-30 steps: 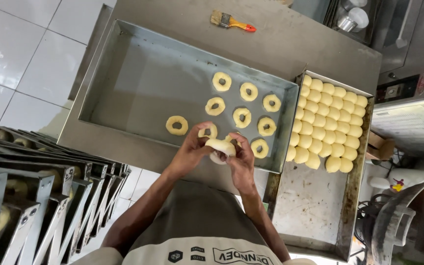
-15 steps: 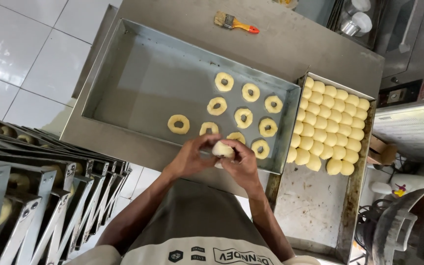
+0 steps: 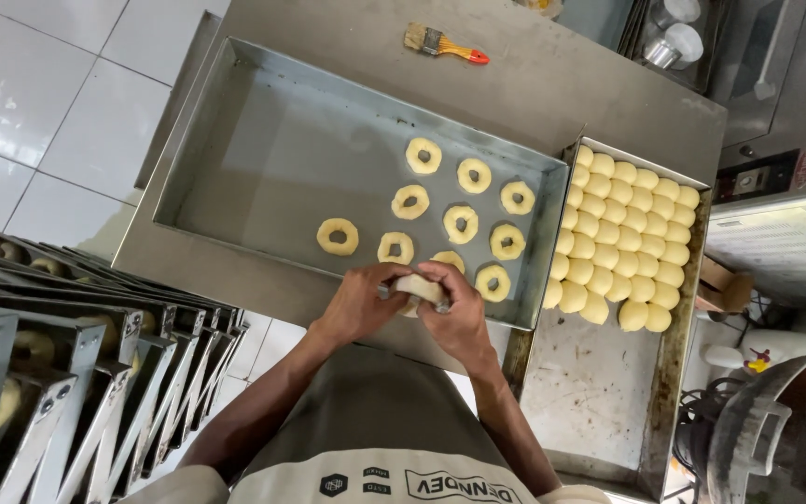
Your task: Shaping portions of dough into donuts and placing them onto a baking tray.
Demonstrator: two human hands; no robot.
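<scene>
My left hand (image 3: pixel 358 301) and my right hand (image 3: pixel 457 314) meet over the near rim of a large metal tray (image 3: pixel 263 159). Together they grip a pale piece of dough (image 3: pixel 419 287), with a small metal tool between the fingers. Several ring-shaped dough pieces (image 3: pixel 460 223) lie in rows at the tray's right end. To the right, a second tray (image 3: pixel 608 392) holds several round dough balls (image 3: pixel 627 233) packed together at its far end.
A pastry brush (image 3: pixel 442 43) with an orange handle lies on the steel table beyond the big tray. A rack of stacked trays (image 3: pixel 67 364) stands at the left. A mixer bowl (image 3: pixel 785 429) sits at the lower right. White floor tiles show at the upper left.
Both hands have stayed at the tray's near rim, working the dough piece between the fingers; it now shows less between them. The trays and rings have not moved.
</scene>
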